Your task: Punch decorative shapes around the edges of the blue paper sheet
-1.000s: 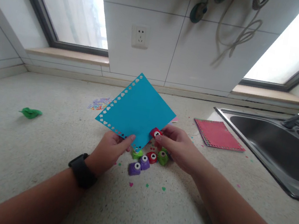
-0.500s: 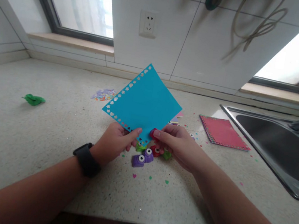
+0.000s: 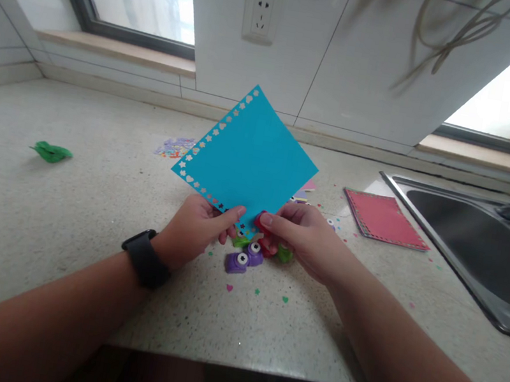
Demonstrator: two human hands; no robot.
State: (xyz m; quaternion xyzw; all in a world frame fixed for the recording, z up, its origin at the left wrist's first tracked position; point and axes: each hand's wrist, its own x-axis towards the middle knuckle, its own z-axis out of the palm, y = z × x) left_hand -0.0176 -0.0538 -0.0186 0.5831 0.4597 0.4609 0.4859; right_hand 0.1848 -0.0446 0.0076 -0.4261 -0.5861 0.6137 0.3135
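A square sheet of blue paper (image 3: 248, 157) is held up cornerwise above the counter, with rows of small star, flower and heart holes along its two left edges. My left hand (image 3: 201, 224) pinches its lower left edge between thumb and fingers. In my right hand (image 3: 300, 230) is a small red craft punch (image 3: 261, 220), set at the paper's lower right edge near the bottom corner. Below the sheet, two purple craft punches (image 3: 244, 259) lie together, beside a green punch (image 3: 241, 241) and another red punch (image 3: 268, 246) partly hidden by my fingers.
A stack of red-topped punched sheets (image 3: 386, 219) lies at the right, beside the metal sink (image 3: 463, 250). Punched paper bits (image 3: 175, 147) are heaped behind the sheet. A crumpled green piece (image 3: 51, 152) sits at the left. Small cut-outs (image 3: 257, 292) dot the front counter.
The whole scene has shifted up slightly as the camera tilted down. Both hands keep their hold on the blue paper and red punch, with little other movement.
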